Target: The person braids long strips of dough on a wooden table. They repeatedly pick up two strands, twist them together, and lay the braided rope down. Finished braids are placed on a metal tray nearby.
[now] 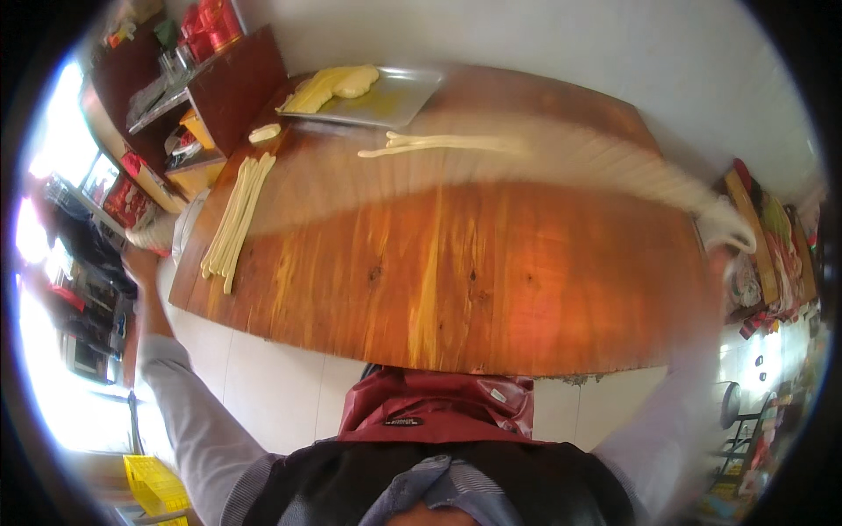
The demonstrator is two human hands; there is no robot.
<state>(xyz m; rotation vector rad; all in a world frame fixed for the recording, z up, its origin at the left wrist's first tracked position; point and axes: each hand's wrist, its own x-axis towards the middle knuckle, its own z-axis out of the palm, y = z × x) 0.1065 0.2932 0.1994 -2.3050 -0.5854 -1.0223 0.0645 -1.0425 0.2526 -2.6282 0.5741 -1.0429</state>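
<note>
A long rope of dough (592, 151), blurred by motion, stretches across above the wooden table (460, 283) between my widely spread hands. My left hand (139, 260) grips its end at the far left, beyond the table's edge. At the right, my right hand (720, 256) holds the looped other end; its fingers are blurred. Several dough strips (240, 220) lie side by side on the table's left part, with a small dough piece (264, 133) behind them. More dough strips (434, 143) lie near the back middle, partly behind the blurred rope.
A metal tray (395, 98) holding a yellowish dough slab (335, 87) sits at the table's back left. Beside it stands a dark red wooden shelf (237, 72) with assorted items. A yellow crate (154, 485) is at the lower left. Bags and boards (763, 243) are beyond the right edge.
</note>
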